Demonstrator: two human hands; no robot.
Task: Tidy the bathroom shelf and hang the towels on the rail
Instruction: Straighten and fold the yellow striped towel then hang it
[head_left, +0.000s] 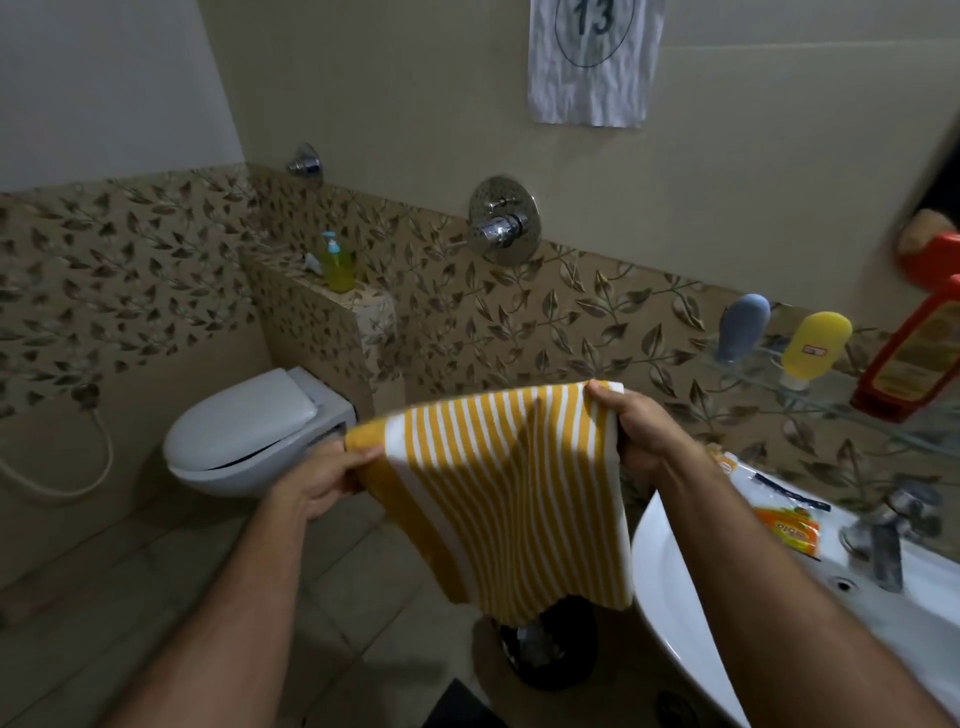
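Both hands hold the towel (511, 488) stretched in the air just left of the sink (670, 582): the left hand (317, 480) pinches one top corner, the right hand (636, 431) the other.

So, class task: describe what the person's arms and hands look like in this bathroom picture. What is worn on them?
Both forearms are bare as far as the picture shows: no sleeves in view. The left hand and the right hand wear no gloves, and no watch, bracelet or ring can be seen. The wrists are uncovered too. The upper arms lie outside the frame, so any short sleeve there cannot be told.
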